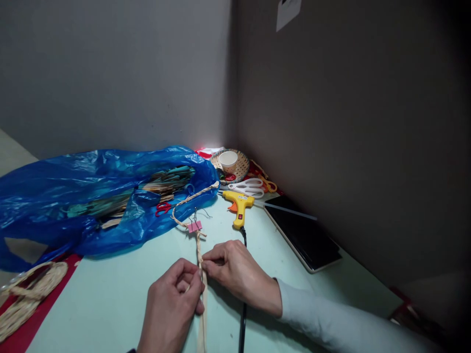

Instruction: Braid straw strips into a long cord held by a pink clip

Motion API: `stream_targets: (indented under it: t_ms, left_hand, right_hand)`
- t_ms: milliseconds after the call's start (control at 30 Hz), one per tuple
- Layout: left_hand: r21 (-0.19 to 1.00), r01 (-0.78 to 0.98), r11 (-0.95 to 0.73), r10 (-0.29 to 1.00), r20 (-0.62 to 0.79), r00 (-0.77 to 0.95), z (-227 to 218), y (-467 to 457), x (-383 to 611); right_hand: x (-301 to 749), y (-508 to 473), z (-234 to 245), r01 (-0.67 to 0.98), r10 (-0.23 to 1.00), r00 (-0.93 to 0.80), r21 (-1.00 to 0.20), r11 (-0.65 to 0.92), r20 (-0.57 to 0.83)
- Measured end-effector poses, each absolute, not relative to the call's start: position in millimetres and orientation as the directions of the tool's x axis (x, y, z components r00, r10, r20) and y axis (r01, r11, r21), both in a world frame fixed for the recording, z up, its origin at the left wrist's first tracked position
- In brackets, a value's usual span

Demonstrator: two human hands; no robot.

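Note:
My left hand [171, 306] and my right hand [235, 272] meet at the near middle of the pale green table [110, 299], both pinched on a braided straw cord [199, 252]. The braid runs away from my fingers to a pink binder clip [195, 226], then curves off toward the blue bag. Loose flat straw strands [201, 323] hang down from my fingers toward me. My right arm wears a light grey sleeve.
A big blue plastic bag [91, 196] of straw strips fills the left. A yellow glue gun [239, 205], white scissors [247, 187], a woven tray with a white cup [228, 160] and a dark tablet [303, 233] lie to the right. Woven straw pieces [25, 294] sit at lower left.

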State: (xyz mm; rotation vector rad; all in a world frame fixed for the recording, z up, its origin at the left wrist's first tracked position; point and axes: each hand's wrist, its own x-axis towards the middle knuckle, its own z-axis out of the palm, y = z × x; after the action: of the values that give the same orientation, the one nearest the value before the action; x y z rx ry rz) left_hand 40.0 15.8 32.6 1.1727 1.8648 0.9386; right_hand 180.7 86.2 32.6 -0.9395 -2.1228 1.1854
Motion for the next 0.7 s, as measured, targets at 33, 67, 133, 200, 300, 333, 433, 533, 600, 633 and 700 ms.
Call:
stream_targets:
  t_ms: [33,67,133,200,300,333,433,533,600,633,700]
  left_hand:
    - [0.874,0.359,0.328,0.925,-0.221,-0.308,32,17,39]
    - [0.887,0.309,0.344,0.921,-0.256,-0.292,31,17,39]
    - [0.906,0.185,0.380,0.907,-0.327,-0.266,29,18,38]
    - [0.917,0.069,0.392,0.894,-0.362,-0.265,27,18,39]
    - [0.931,0.064,0.358,0.898,-0.325,-0.296,26,15,42]
    - [0.935,0.120,0.334,0.911,-0.288,-0.295,25,13,43]
    - [0.905,0.379,0.195,0.953,-0.084,-0.290,23,6,44]
    - [0.786,0.618,-0.012,0.969,0.163,-0.188,22,1,41]
    - [0.677,0.720,-0.150,0.966,0.256,-0.039,22,-2,36]
    - [0.623,0.754,-0.207,0.959,0.281,0.032,22,-3,33]
    - [0.542,0.794,-0.275,0.944,0.308,0.117,24,-3,28]
  right_hand:
    - [180,86,32,0.310,0.779,-0.618,-0.879,0.361,0.102]
    - [180,86,31,0.307,0.781,-0.618,-0.886,0.349,0.093]
    - [179,85,30,0.304,0.786,-0.614,-0.898,0.319,0.071]
    - [178,85,29,0.303,0.794,-0.607,-0.911,0.281,0.043]
    - [177,84,29,0.275,0.797,-0.603,-0.936,0.221,0.011]
    - [178,84,30,0.260,0.792,-0.610,-0.944,0.205,0.004]
    - [180,85,31,0.207,0.769,-0.639,-0.968,0.143,-0.023]
    - [182,87,30,0.183,0.753,-0.654,-0.980,0.077,-0.063]
    - [183,89,30,0.190,0.756,-0.649,-0.980,0.052,-0.085]
    - [184,90,31,0.198,0.760,-0.644,-0.979,0.048,-0.092]
    - [184,91,32,0.213,0.763,-0.639,-0.976,0.050,-0.100]
